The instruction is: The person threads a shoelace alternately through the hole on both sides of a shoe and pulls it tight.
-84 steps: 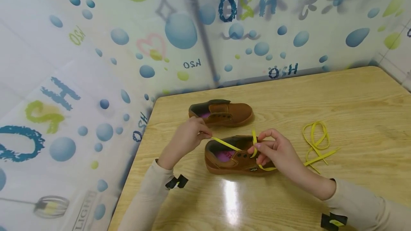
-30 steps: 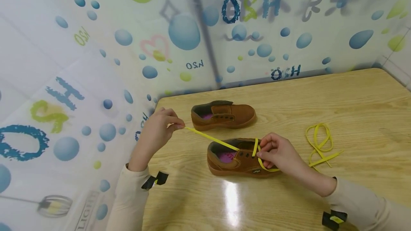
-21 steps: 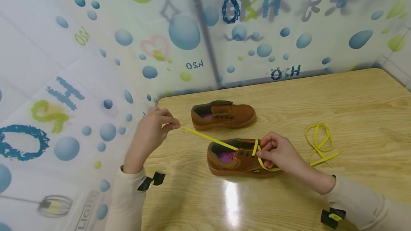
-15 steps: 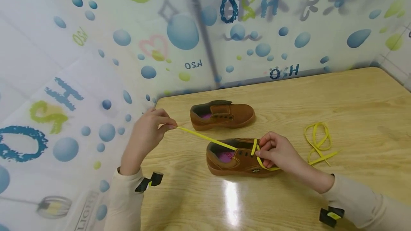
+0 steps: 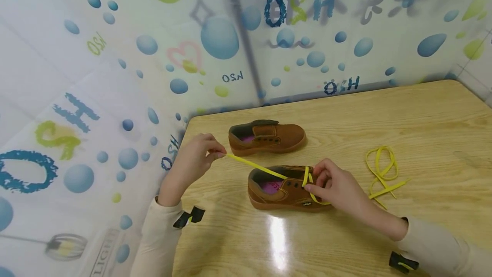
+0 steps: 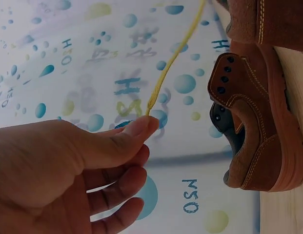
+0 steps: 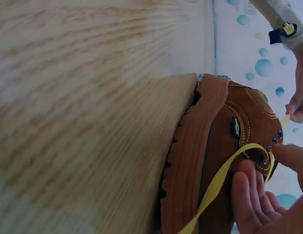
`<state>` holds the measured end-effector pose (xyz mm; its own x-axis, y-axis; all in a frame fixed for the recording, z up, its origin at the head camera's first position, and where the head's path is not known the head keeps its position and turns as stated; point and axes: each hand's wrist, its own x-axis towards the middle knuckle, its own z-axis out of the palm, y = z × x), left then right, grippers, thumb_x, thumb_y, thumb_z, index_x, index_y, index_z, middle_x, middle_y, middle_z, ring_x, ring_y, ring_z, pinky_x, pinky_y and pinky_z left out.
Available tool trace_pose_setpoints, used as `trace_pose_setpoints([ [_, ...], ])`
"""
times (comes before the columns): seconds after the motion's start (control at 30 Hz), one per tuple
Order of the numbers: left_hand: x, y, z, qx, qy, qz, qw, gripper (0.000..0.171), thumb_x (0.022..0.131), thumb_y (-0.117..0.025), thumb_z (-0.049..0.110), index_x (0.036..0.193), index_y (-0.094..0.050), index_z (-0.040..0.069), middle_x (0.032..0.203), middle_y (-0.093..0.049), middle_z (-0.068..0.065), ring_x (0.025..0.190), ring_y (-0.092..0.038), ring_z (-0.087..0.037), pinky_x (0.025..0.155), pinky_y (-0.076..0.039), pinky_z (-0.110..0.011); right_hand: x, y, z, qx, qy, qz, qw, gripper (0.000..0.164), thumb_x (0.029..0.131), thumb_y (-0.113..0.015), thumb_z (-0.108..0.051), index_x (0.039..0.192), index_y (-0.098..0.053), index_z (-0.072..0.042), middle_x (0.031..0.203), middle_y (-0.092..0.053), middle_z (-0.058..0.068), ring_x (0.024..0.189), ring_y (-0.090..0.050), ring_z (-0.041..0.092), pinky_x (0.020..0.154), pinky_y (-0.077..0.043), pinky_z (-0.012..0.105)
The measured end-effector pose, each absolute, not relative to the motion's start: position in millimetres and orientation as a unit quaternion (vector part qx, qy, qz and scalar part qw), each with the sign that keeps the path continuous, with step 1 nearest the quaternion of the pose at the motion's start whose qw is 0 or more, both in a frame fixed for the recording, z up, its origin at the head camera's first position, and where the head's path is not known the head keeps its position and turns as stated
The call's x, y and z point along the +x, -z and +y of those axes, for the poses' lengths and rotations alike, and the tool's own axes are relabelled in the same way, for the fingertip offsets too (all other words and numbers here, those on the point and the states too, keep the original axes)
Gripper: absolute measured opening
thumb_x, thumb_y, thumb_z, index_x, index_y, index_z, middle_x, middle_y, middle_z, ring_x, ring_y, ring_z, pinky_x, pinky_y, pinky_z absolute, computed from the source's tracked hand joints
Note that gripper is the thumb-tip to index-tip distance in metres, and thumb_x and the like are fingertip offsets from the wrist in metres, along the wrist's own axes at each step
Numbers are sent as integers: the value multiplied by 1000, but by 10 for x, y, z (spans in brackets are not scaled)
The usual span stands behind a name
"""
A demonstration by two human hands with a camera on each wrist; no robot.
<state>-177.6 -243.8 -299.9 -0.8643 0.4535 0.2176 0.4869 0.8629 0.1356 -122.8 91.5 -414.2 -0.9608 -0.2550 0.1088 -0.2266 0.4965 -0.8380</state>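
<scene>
My left hand [image 5: 196, 161] pinches the end of a yellow shoelace [image 5: 255, 166] between thumb and forefinger. The lace runs taut down to the eyelets of the nearer brown shoe [image 5: 265, 202]. In the left wrist view the fingertips [image 6: 144, 127] close on the lace tip, with the other fingers loosely bent. My right hand [image 5: 338, 187] is at the shoe's front eyelets, thumb tip against the lace there and the fingers spread apart from it. A loose yellow stretch [image 7: 217, 183] hangs over the shoe's side in the right wrist view. The hand hides the toe.
A second brown shoe [image 5: 290, 138], unlaced, lies behind the first. To the right, another yellow lace [image 5: 380, 170] lies looped on the wooden table [image 5: 423, 131]. A patterned wall covering [image 5: 115, 76] borders the table at the left and back.
My left hand has drawn the lace out to the left, away from the shoe, then come back slightly to the right. The right thumb and fingers have parted a little at the eyelets.
</scene>
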Motion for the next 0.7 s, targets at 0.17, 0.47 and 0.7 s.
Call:
trace_pose_setpoints([
  [0.17, -1802, 3122, -2278, -262, 76, -961, 54, 7, 84, -70, 14, 86, -75, 19, 81, -64, 8, 80, -57, -11, 73, -50, -26, -1149, 4164, 913, -184, 363, 910, -75, 40, 76, -78, -26, 103, -51, -15, 65, -55, -15, 52, -43, -8, 50, -38, 16],
  [0.47, -1756, 3371, -1949, -330, 69, -941, 36, 4, 83, -72, 19, 84, -75, 21, 81, -63, 8, 77, -55, -9, 72, -48, -23, -1121, 4117, 964, -152, 434, 888, 13, 35, 77, -76, -15, 105, -54, -15, 69, -66, -11, 54, -53, -1, 51, -44, 19],
  [0.7, -1688, 3441, -1743, -354, 19, -935, 6, 5, 82, -73, 25, 85, -77, 22, 81, -62, 8, 75, -53, -10, 71, -47, -24, -1162, 3965, 1091, -121, 575, 789, 180, 35, 83, -69, -15, 109, -50, -2, 78, -72, 9, 62, -63, 16, 51, -48, 29],
])
